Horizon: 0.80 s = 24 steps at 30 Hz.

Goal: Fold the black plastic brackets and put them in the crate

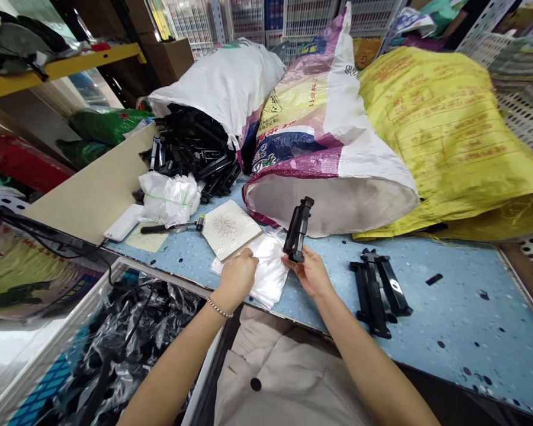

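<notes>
My right hand (pixel 310 272) holds a black folded plastic bracket (pixel 298 228) upright by its lower end, in front of the open sack. My left hand (pixel 240 273) is closed at the edge of a pile of clear plastic bags (pixel 270 281), its fingers pinching a bag. Just behind that hand lies a square white board (pixel 231 228) with a worn, speckled middle. To the right, several similar black brackets (pixel 375 290) lie together on the blue speckled table (pixel 462 319).
A small hammer (pixel 173 226), a white power bank-like box (pixel 123 222) and a bundled bag pack (pixel 169 198) sit at left. Behind are a white sack spilling black parts (pixel 199 157), an open printed sack (pixel 311 148) and a yellow sack (pixel 448 136). A bin (pixel 119 260) of bagged parts stands below left.
</notes>
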Available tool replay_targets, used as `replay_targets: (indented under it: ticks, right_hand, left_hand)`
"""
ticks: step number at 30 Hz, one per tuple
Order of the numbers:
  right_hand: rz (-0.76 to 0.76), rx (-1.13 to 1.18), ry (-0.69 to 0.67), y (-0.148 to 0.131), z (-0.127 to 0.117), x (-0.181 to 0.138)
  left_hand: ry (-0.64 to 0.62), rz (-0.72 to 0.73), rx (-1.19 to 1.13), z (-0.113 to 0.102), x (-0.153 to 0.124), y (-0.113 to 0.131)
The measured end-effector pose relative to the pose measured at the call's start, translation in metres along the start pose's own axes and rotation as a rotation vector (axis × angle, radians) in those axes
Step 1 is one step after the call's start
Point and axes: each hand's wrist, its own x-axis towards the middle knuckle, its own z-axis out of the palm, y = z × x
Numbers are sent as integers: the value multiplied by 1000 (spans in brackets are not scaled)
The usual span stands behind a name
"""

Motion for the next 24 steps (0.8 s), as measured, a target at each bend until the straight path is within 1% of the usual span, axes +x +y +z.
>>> replay_targets:
  ticks: [2,3,4,5,8,9,10,11,12,13,15,16,18,19,20,21,22,24]
  right_hand:
    - [-3,-4,-5,-7,-4,-14]
    - [31,3,-32,-10,-8,-24]
    - [101,22,-76,-12,-14,-36]
    - [206,54,-133,-13,-21,-48]
    - [619,194,-305,-7,-42,-78]
    - [715,230,-334,-2,-46,-83]
    - [776,249,-353,3,-48,-85]
    - [797,248,-362,8,-49,-84]
    - [769,215,-357,13,-48,-80]
    - [705,160,-340,17,-45,-75]
    - [542,37,-288,21,-38,-64]
    - [474,-13,-264,22,-33,-60]
    - [390,-70,-226,22,-24,-58]
    - [339,-135,-214,21,-19,-60]
    - [259,-246,-209,19,-13,-65]
    - [168,-388,-227,17,-7,-71]
    - [87,-536,-284,13,0,-78]
    - [-6,-788,-483,0,10,-92]
  left_hand:
    - [19,33,-85,2,-1,-3]
    - [37,58,-140,3,-1,-5]
    - [57,85,-196,5,0,-7]
    - [76,110,-246,6,2,-9]
    - [129,151,-372,10,5,-11]
    - [141,157,-404,10,4,-10]
    - [145,171,-430,9,1,-7]
    - [136,200,-454,7,-3,-3]
    - [111,245,-477,5,-9,2]
    - [74,305,-503,3,-16,8]
    - [-9,435,-558,-2,-31,23]
    - [-39,476,-581,-4,-38,31]
    - [-62,484,-602,-7,-50,43]
    - [-53,460,-603,-8,-55,48]
    - [-34,430,-598,-10,-60,49]
    - [-9,401,-587,-13,-66,49]
    - [17,374,-571,-17,-74,45]
    - [28,310,-526,-28,-97,26]
